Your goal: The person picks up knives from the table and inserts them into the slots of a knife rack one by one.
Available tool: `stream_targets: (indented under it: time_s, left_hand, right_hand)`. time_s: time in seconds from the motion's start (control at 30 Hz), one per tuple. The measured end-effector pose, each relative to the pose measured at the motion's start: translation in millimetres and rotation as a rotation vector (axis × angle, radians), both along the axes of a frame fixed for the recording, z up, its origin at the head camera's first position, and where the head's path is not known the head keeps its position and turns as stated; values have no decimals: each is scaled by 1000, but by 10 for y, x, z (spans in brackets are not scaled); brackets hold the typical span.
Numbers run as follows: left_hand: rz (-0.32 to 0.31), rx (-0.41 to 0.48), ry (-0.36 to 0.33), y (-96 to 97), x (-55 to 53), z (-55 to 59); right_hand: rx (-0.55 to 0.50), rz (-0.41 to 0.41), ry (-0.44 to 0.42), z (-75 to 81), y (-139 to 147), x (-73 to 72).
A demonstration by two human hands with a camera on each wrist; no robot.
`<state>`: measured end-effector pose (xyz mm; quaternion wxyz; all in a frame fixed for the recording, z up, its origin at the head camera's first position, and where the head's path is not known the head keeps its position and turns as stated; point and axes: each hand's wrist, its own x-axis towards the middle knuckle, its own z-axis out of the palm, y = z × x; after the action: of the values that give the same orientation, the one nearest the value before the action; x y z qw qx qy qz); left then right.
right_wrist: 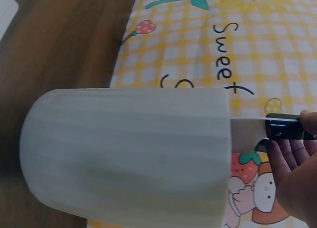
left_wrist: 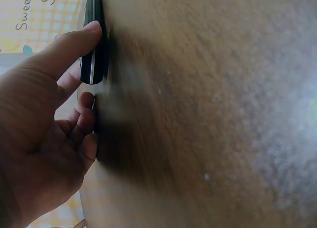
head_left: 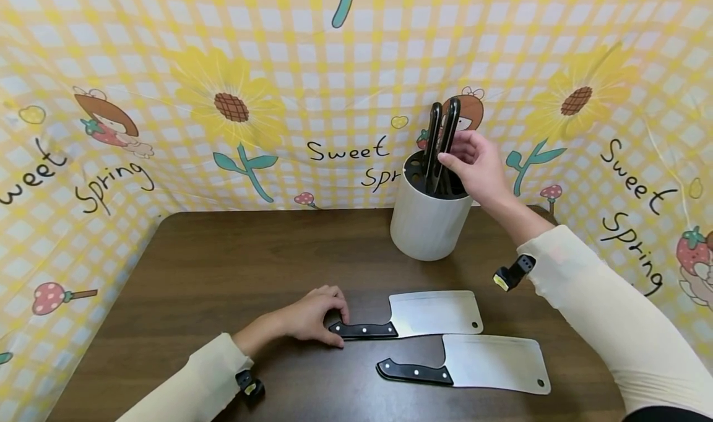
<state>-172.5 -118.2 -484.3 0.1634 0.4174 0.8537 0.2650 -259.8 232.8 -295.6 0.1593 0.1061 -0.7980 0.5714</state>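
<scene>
Two cleavers with black riveted handles lie flat on the wooden table. My left hand (head_left: 314,315) pinches the handle end of the farther cleaver (head_left: 434,314); in the left wrist view the thumb lies on its black handle (left_wrist: 93,64). The nearer cleaver (head_left: 496,363) lies untouched. At the back right stands a white round knife block (head_left: 429,224) with a black slotted top. My right hand (head_left: 481,165) holds the black handle of a knife (head_left: 450,122) standing in it. A second black-handled knife (head_left: 433,128) stands beside it. In the right wrist view part of a blade (right_wrist: 247,134) shows above the rim.
A yellow checked cloth (head_left: 312,88) with printed flowers and lettering hangs behind the table (head_left: 267,249) and along both sides. The block stands near the table's back edge, behind the cleavers.
</scene>
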Motion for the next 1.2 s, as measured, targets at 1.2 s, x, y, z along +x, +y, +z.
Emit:
stream_targets:
  time_s: [1.2]
  left_hand:
    - [165, 345, -176, -237, -130, 114]
  right_hand:
    - [75, 21, -90, -296, -8, 38]
